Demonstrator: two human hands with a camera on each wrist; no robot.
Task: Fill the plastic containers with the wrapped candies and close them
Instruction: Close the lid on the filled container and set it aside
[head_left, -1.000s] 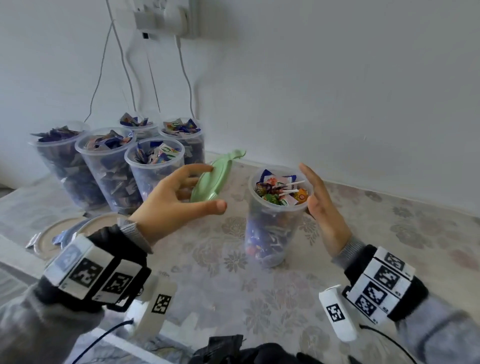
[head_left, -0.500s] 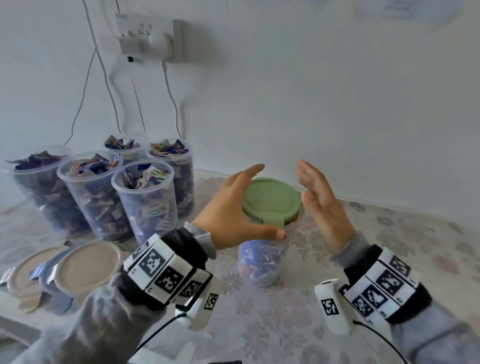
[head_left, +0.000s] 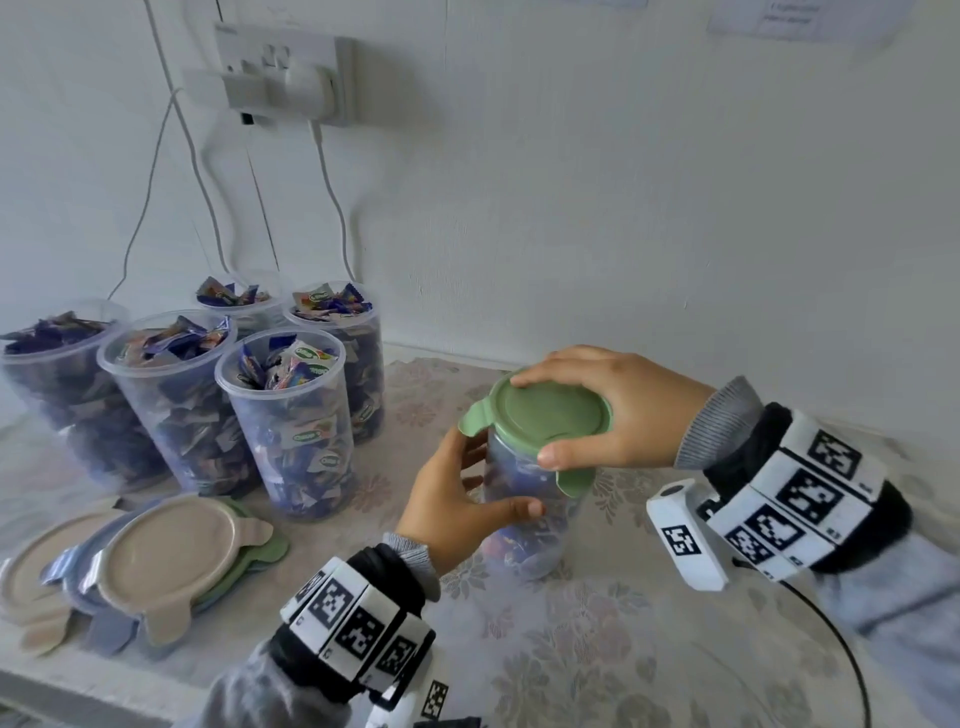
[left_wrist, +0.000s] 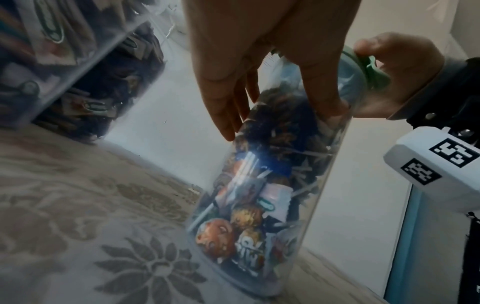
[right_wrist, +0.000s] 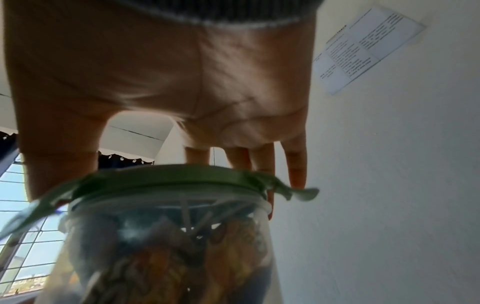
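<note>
1. Near the front left corner of the surface (head_left: 571, 649), a stack of loose lids (head_left: 171, 551) is seen lying flat.
2. Toward the middle of the surface, the candy-filled container (head_left: 530, 525) is stood upright; its clear wall is wrapped by the left hand (head_left: 447, 499), thumb at the front, fingers behind.
3. The green lid (head_left: 550, 415) is seated on that container's rim and is held by the right hand (head_left: 618, 405), thumb on the near edge and fingertips curled over the far edge.
4. Toward the back left corner, against the wall, five open containers (head_left: 291, 415) are grouped, each filled with wrapped candies (head_left: 291, 364).
</note>
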